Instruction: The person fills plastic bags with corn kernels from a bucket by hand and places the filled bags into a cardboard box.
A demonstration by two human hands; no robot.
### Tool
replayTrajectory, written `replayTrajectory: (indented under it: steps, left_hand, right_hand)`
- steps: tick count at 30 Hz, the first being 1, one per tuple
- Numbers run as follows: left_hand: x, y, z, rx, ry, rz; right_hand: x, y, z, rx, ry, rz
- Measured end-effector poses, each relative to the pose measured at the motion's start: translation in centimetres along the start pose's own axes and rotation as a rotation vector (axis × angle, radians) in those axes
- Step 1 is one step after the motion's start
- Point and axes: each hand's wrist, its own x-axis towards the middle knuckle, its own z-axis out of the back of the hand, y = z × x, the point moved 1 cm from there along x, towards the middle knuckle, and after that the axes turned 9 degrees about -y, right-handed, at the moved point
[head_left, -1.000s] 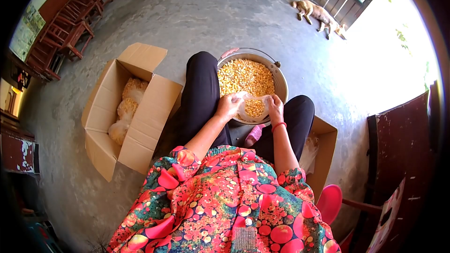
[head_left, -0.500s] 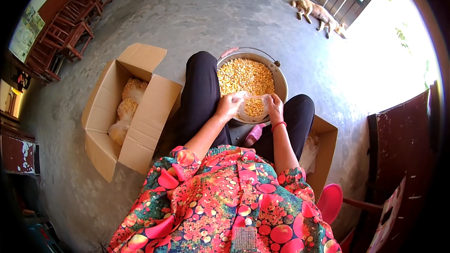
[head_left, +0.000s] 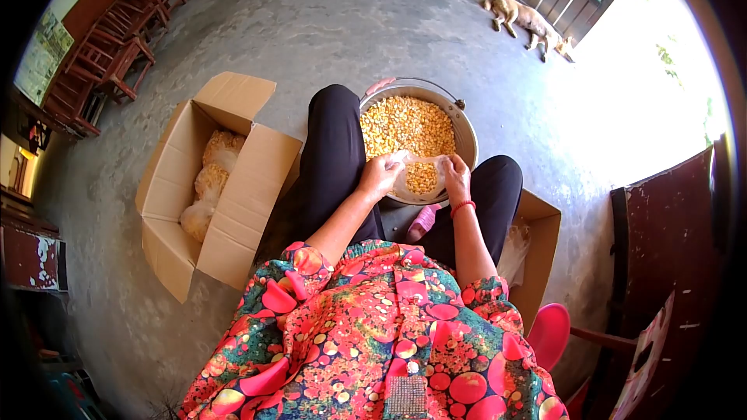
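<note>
A metal bucket [head_left: 468, 138] of yellow corn kernels [head_left: 408, 123] stands between my knees, its wire handle tipped to the far side. Over its near part, a clear plastic bag [head_left: 421, 165] is stretched between my two hands, with kernels showing in or through it. My left hand [head_left: 380, 174] pinches the bag's left edge. On the opposite edge, my right hand [head_left: 456, 177] grips the plastic, a red band around that wrist. I cannot tell how many kernels are inside the bag.
An open cardboard box [head_left: 167, 187] with several bags of kernels [head_left: 210, 183] sits at my left. Another box [head_left: 545, 237] at my right holds clear plastic bags [head_left: 513, 253]. A dog [head_left: 529, 22] lies near the doorway. Wooden chairs [head_left: 117, 58] line the left wall.
</note>
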Motion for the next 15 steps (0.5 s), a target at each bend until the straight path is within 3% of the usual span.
replayTrajectory:
  steps: [8, 10, 15]
  left_hand:
    - [-0.3, -0.9, 0.2, 0.052, -0.008, -0.011]
    - [-0.3, -0.9, 0.0, -0.098, -0.023, 0.007]
    - [-0.3, -1.3, 0.1, -0.136, 0.003, 0.081]
  right_hand:
    - [0.0, 0.1, 0.0, 0.003, -0.002, 0.004]
    - [0.0, -0.1, 0.0, -0.016, -0.007, 0.006]
    - [-0.3, 0.8, 0.1, 0.068, 0.008, -0.058]
